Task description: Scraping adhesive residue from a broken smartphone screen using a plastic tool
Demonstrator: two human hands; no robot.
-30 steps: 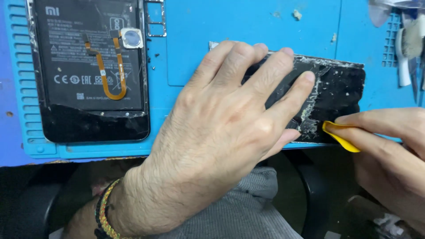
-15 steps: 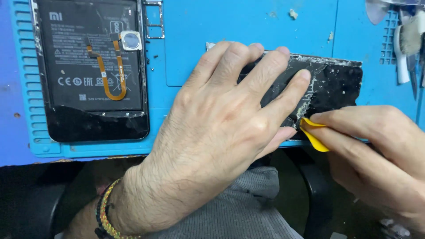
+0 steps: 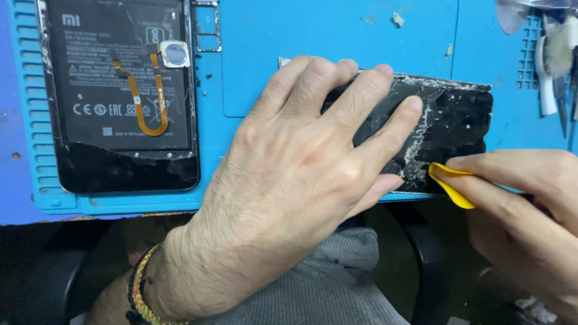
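Yellow pick (image 3: 453,191) pinched in R hand (image 3: 524,216) @ panel (image 3: 457,129) edge | L hand (image 3: 301,174) flat, fingers spread

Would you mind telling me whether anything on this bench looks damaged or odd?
Yes. The black panel under the left hand is cracked and crusted with whitish residue. The right hand holds a yellow pick at its near edge. The opened phone on the blue mat has its internals exposed.

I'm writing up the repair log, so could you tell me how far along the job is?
Done: the opened phone lies apart on the blue mat, battery showing. In hand: the left hand presses the black panel flat while the right hand works a yellow pick at its near edge. Left: whitish residue across the panel.
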